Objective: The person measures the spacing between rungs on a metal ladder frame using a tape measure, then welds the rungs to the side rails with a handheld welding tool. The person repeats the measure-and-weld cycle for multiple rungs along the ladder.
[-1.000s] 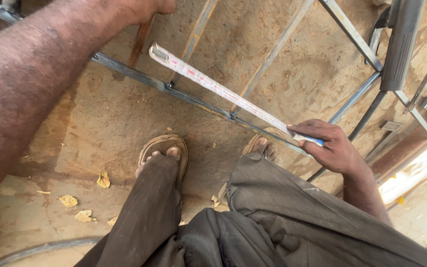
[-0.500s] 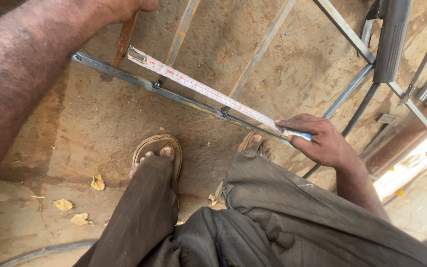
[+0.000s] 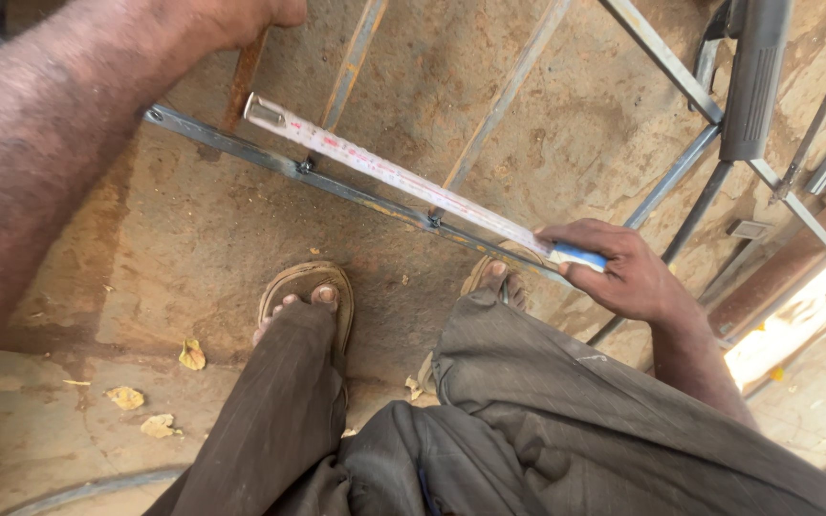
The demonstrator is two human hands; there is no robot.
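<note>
My right hand grips a blue and white tape measure case low over a flat steel bar of a metal frame lying on the ground. The pale tape blade runs from the case up and left along that bar, and its metal end hook sits near a rusty upright bar. My left forearm reaches across the upper left. My left hand is cut off by the top edge, right above the rusty bar. My sandalled feet stand just behind the steel bar.
More thin bars of the frame cross the stained concrete floor. A dark metal tube and several rods lie at the upper right. Dry leaves lie at the lower left, and a curved rod sits by the bottom edge.
The view has shifted a little. The tape stays stretched along the bar, my right hand still on the case and my left hand still above the rusty bar.
</note>
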